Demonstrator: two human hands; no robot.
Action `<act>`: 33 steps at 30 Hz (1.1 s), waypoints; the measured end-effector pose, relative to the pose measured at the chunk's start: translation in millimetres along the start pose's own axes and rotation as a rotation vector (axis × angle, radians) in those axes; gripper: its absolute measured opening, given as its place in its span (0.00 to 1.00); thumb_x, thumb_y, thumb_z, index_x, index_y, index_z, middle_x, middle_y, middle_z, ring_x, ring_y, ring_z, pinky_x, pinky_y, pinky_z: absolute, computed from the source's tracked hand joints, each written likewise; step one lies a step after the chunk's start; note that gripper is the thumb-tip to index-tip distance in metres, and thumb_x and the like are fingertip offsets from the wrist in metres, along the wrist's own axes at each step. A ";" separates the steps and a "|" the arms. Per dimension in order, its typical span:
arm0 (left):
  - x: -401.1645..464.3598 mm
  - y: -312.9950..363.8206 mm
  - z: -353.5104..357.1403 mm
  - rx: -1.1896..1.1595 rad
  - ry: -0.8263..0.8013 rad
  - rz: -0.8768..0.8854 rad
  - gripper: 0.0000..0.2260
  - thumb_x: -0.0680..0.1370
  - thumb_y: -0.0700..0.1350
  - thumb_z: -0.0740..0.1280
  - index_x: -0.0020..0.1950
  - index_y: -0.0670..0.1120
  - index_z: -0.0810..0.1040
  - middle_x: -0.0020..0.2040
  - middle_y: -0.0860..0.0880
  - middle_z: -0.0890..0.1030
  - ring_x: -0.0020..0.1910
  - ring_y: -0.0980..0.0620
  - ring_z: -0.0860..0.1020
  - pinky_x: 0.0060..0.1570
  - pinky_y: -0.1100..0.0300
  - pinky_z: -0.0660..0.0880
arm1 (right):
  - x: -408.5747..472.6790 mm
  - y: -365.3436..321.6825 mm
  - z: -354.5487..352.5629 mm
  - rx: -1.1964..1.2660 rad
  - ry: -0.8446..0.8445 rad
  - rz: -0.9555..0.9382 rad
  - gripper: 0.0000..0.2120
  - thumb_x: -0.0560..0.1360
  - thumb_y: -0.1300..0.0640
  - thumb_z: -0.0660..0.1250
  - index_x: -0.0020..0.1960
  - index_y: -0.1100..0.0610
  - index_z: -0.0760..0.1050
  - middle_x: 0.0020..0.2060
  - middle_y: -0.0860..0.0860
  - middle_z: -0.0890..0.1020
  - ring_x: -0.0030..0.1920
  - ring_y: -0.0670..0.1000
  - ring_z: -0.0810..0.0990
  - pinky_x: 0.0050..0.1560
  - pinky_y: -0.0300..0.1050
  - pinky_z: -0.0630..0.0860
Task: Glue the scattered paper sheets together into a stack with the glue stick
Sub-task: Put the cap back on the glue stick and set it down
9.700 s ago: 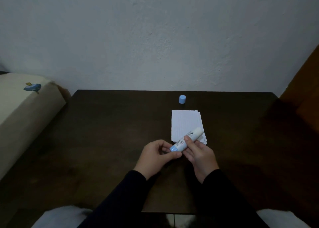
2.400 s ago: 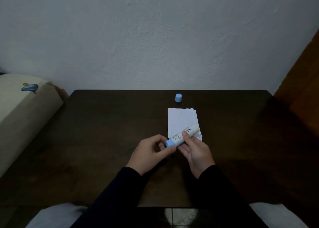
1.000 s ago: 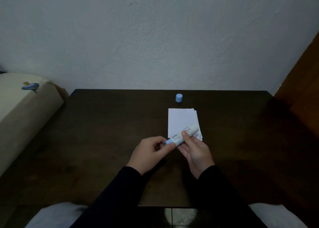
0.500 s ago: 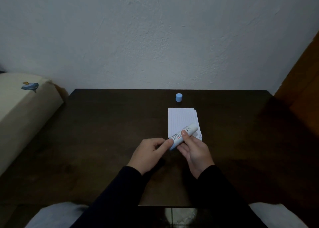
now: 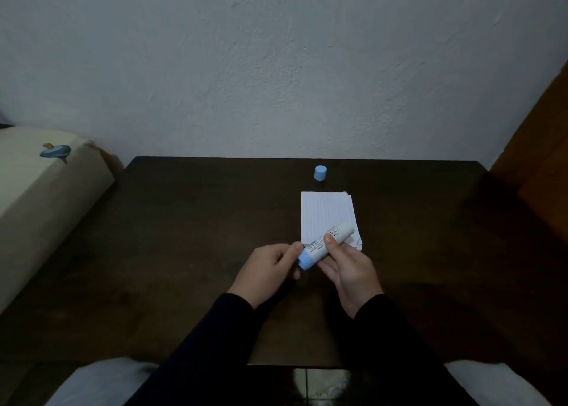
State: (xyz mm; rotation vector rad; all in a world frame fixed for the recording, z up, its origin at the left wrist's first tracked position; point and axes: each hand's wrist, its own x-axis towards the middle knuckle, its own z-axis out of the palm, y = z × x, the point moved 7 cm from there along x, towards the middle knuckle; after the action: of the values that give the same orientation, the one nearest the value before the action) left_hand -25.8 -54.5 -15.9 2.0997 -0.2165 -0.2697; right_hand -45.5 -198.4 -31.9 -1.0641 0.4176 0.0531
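A white glue stick with a blue base lies slanted between both hands, just above the dark wooden table. My right hand grips its white barrel with the thumb on top. My left hand pinches the blue base end between thumb and fingers. Behind the hands, a pile of lined white paper sheets lies on the table, its edges slightly uneven and its near edge hidden by the stick. The blue cap stands alone beyond the sheets.
A cream cushion with a small blue print adjoins the table's left side. A white wall runs behind the far edge. Brown wooden furniture rises at the right. The near table edge lies below my dark sleeves.
My left fingers have shifted round the blue base of the glue stick while my right hand keeps the barrel in place. Paper and cap have not moved.
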 end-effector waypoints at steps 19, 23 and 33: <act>7.9 -5.9 -31.6 -0.405 0.165 -0.184 0.12 0.81 0.54 0.61 0.51 0.47 0.79 0.45 0.50 0.84 0.31 0.52 0.76 0.27 0.66 0.72 | 71.6 -63.7 35.2 -0.917 0.050 -0.466 0.13 0.79 0.54 0.63 0.63 0.54 0.76 0.60 0.49 0.78 0.56 0.44 0.75 0.60 0.40 0.71; 10.8 -16.0 -42.9 -0.479 0.192 -0.277 0.13 0.80 0.56 0.62 0.51 0.48 0.79 0.45 0.49 0.84 0.32 0.54 0.75 0.29 0.65 0.72 | 101.4 -70.1 56.0 -1.089 0.021 -0.590 0.13 0.79 0.58 0.62 0.62 0.56 0.76 0.60 0.51 0.74 0.60 0.47 0.74 0.61 0.38 0.68; 42.5 -20.6 -54.3 -0.566 0.217 -0.306 0.13 0.80 0.55 0.61 0.51 0.48 0.78 0.45 0.49 0.83 0.31 0.54 0.74 0.31 0.62 0.67 | 169.9 -75.4 81.3 -1.513 0.101 -0.717 0.16 0.78 0.60 0.62 0.65 0.57 0.74 0.66 0.55 0.68 0.69 0.54 0.65 0.67 0.49 0.67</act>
State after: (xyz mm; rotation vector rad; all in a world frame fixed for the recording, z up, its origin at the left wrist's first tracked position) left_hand 31.0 -10.6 -10.6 1.5739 0.2867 -0.2465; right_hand 154.1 -192.5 4.2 -2.6627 -0.0197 -0.3886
